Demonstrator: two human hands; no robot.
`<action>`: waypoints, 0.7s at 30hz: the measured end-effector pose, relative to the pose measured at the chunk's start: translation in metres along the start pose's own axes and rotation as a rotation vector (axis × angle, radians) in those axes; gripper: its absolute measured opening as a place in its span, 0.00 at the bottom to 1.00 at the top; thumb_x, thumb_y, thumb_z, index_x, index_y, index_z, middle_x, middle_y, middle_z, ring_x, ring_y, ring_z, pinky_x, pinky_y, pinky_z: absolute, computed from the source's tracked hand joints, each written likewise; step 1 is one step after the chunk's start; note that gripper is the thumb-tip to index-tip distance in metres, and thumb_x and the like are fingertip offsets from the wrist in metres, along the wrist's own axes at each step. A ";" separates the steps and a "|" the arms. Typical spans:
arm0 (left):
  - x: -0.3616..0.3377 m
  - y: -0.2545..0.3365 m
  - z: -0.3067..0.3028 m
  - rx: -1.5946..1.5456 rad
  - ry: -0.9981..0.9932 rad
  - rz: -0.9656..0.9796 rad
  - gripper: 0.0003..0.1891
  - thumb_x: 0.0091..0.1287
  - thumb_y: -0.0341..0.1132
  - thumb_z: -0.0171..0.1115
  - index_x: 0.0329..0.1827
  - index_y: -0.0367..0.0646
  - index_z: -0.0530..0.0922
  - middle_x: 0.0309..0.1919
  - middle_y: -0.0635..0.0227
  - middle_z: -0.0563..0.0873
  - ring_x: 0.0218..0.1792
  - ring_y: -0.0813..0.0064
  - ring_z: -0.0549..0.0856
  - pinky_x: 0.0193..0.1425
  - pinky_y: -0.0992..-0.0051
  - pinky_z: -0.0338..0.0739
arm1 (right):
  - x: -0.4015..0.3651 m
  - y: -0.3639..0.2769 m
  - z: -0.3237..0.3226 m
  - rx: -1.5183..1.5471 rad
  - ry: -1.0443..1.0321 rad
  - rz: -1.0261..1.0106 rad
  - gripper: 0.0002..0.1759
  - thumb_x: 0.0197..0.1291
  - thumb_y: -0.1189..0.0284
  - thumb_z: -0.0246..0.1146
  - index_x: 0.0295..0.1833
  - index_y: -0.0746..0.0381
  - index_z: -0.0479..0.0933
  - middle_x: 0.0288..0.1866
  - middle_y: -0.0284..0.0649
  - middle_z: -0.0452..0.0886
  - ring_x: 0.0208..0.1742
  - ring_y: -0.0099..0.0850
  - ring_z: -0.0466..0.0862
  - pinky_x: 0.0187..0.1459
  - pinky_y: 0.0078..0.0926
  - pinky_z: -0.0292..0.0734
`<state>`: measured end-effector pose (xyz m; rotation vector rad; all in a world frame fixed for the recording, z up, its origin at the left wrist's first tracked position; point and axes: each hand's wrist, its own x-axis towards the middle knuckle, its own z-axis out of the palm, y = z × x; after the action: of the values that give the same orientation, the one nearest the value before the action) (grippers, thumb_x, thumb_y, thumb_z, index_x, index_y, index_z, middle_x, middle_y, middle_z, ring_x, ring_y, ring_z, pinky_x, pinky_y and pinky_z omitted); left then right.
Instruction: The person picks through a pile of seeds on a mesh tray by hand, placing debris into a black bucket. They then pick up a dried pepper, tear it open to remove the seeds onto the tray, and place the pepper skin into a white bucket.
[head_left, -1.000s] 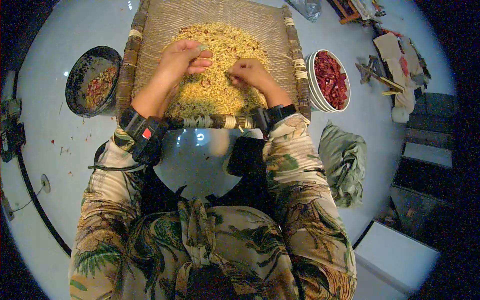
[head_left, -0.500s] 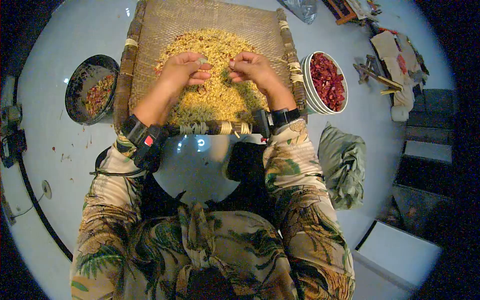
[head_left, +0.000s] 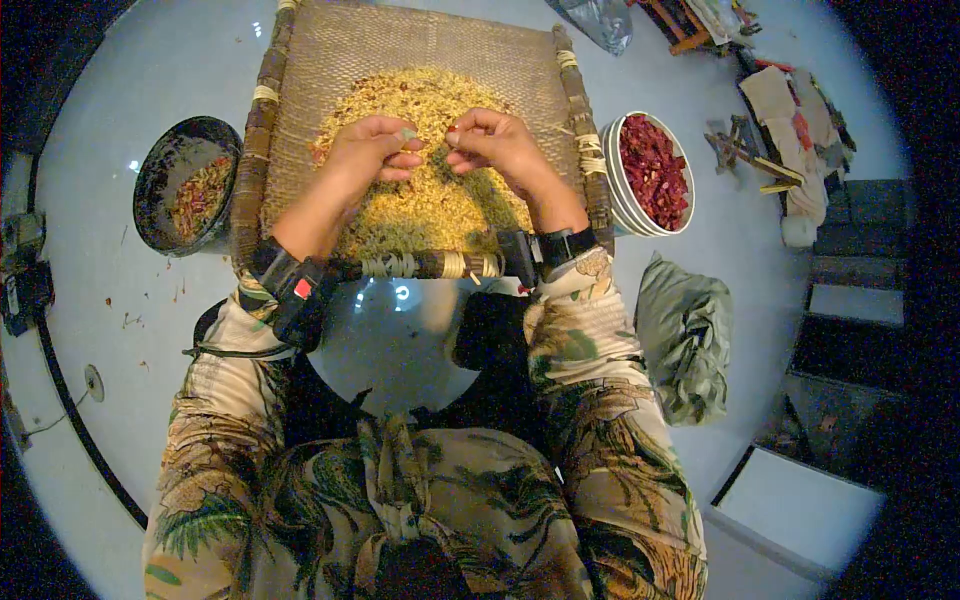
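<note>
My left hand (head_left: 368,158) is above a heap of small yellow seeds (head_left: 405,212) on a woven tray (head_left: 330,40) with a wooden frame. Its thumb and fingers pinch a small pale greenish piece (head_left: 408,134). Facing it across a narrow gap, my right hand (head_left: 503,152) has its fingers closed too, and a tiny red bit (head_left: 453,128) shows at their tips. Both hands stay over the heap, apart from each other. Darker greenish patches and scattered reddish bits mix with the seeds.
Left of the tray, a black bucket (head_left: 150,215) holds mixed reddish and yellow scraps. Stacked white buckets (head_left: 617,190) at the right hold dried red pieces like chilies (head_left: 655,175). A crumpled green sack (head_left: 685,335) lies nearer me. Tools and cloths (head_left: 770,95) lie far right.
My right hand has shifted slightly left, narrowing the gap to my left hand. The whole view has tilted a little, so the tray and buckets appear slightly lower.
</note>
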<state>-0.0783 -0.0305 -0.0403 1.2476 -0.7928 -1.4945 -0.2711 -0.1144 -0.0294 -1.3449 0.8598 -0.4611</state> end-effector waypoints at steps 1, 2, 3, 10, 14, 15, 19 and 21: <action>0.000 0.001 0.000 0.016 -0.005 -0.004 0.10 0.63 0.33 0.55 0.44 0.39 0.74 0.37 0.63 0.83 0.33 0.76 0.82 0.33 0.79 0.79 | -0.002 -0.004 0.003 -0.031 -0.016 -0.001 0.07 0.55 0.72 0.62 0.37 0.63 0.74 0.29 0.37 0.79 0.30 0.26 0.82 0.33 0.21 0.79; -0.001 0.001 0.001 0.013 -0.021 -0.005 0.10 0.63 0.34 0.56 0.44 0.40 0.75 0.36 0.64 0.82 0.33 0.76 0.82 0.32 0.79 0.79 | -0.005 -0.008 0.006 -0.062 -0.031 -0.002 0.06 0.55 0.72 0.62 0.36 0.63 0.74 0.28 0.36 0.79 0.30 0.26 0.81 0.32 0.20 0.79; -0.002 0.001 0.001 0.010 -0.036 -0.006 0.10 0.63 0.35 0.56 0.43 0.41 0.75 0.35 0.65 0.82 0.32 0.77 0.82 0.32 0.79 0.79 | -0.007 -0.011 0.008 -0.092 -0.047 -0.003 0.06 0.55 0.72 0.62 0.36 0.63 0.74 0.28 0.36 0.79 0.30 0.25 0.81 0.32 0.20 0.78; -0.008 0.009 0.013 0.001 -0.029 -0.009 0.12 0.60 0.42 0.61 0.37 0.42 0.76 0.28 0.71 0.79 0.26 0.82 0.78 0.28 0.81 0.78 | 0.001 0.010 0.017 -0.589 -0.018 -0.339 0.08 0.47 0.68 0.63 0.29 0.62 0.76 0.23 0.39 0.77 0.25 0.27 0.77 0.27 0.28 0.71; 0.000 0.002 0.007 0.137 -0.096 -0.007 0.11 0.59 0.40 0.63 0.33 0.42 0.76 0.24 0.73 0.78 0.24 0.84 0.76 0.24 0.83 0.75 | -0.003 0.009 0.026 -0.656 0.009 -0.416 0.10 0.48 0.67 0.63 0.30 0.63 0.76 0.22 0.43 0.77 0.23 0.31 0.76 0.27 0.31 0.71; 0.001 0.000 0.006 0.151 -0.101 0.001 0.10 0.59 0.39 0.63 0.33 0.41 0.76 0.24 0.73 0.78 0.23 0.84 0.76 0.23 0.83 0.74 | -0.006 0.001 0.028 -0.699 -0.005 -0.395 0.10 0.48 0.66 0.63 0.30 0.63 0.76 0.22 0.43 0.77 0.23 0.32 0.76 0.28 0.31 0.71; 0.009 -0.010 0.000 0.132 -0.091 0.022 0.08 0.59 0.35 0.62 0.32 0.41 0.75 0.22 0.73 0.77 0.21 0.84 0.75 0.21 0.84 0.72 | -0.007 0.002 0.030 -0.633 -0.031 -0.331 0.04 0.50 0.76 0.58 0.27 0.65 0.72 0.21 0.28 0.70 0.26 0.17 0.67 0.27 0.18 0.64; 0.011 -0.012 -0.002 0.173 -0.052 0.051 0.07 0.59 0.34 0.62 0.33 0.41 0.75 0.21 0.73 0.77 0.21 0.84 0.75 0.20 0.83 0.72 | -0.003 0.006 0.027 -0.651 -0.028 -0.320 0.04 0.50 0.76 0.59 0.27 0.65 0.72 0.22 0.28 0.70 0.26 0.16 0.67 0.28 0.18 0.65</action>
<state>-0.0798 -0.0370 -0.0556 1.3096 -0.9983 -1.4457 -0.2535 -0.0933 -0.0348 -2.1023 0.8034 -0.4206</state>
